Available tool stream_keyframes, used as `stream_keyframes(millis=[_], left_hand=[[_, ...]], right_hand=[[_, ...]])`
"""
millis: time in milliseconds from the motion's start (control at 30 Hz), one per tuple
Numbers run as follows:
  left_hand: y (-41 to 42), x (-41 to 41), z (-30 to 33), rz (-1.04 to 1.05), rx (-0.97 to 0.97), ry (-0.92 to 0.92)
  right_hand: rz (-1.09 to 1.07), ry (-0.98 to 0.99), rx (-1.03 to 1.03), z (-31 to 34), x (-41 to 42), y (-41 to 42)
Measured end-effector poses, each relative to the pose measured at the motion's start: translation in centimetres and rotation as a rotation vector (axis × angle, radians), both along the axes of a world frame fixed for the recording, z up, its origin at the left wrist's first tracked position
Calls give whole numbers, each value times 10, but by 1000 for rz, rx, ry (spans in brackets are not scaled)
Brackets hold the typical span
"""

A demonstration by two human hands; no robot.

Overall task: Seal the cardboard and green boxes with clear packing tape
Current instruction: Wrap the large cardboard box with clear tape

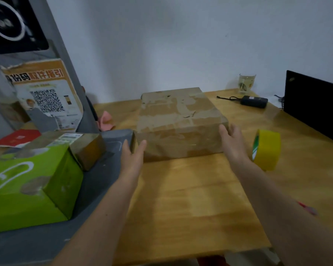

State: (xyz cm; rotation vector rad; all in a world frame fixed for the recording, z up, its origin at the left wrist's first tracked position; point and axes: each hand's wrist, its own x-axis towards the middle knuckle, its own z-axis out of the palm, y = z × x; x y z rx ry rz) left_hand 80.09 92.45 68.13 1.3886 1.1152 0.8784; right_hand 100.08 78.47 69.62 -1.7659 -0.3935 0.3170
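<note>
boxes: three in all. one wide, flat brown cardboard box (181, 121) lies mid-bench on the pale wooden bench (190, 198), its top patched with strips of tape. one bright green cardboard box (27, 185) sits at the left on a grey surface (96, 189), and one small brown taped box (88, 148) stands just beside the green one's far corner.
tape: one roll of yellow-looking packing tape (266, 149) stands on edge on the bench, just right of the right wrist.
left hand: the left hand (132, 156) is spread, fingers straight, the palm against the big box's near left corner.
right hand: the right hand (232, 140) is spread too, fingers straight, laid flat on the box's right side; neither hand is curled round anything.
other things: one glass cup (246, 83), one black power adapter with cord (254, 101), one dark laptop screen (315, 106), one pink object (106, 120), one red booklet (17, 138), one qr-code poster (44, 98).
hard to see: the laptop is cut off at the right edge; the green box runs past the left edge; a red thing near the right forearm is too blurred to name.
</note>
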Motion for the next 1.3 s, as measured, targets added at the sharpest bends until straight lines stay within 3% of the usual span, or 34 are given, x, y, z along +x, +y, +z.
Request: stream_keyframes(millis=[200, 500, 800, 1167, 1267, 1300], left_hand=[[18, 18, 11, -122, -128, -184], [-18, -10, 49, -54, 106, -290], [-68, -67, 36, 368, 237, -143], [-76, -97, 20, 402, 258, -116], [-79, -95, 23, 415, 255, -25], [-80, -94, 23, 438, 343, 94]], right_hand=[[-27, 190, 137, -2, 9, 19], [-57, 271, 425, 0, -24, -7], [12, 288, 518, 5, -108, -45], [62, 163, 416, -19, -148, -50], [40, 149, 413, -22, -147, -50], [34, 143, 408, -23, -147, -50]])
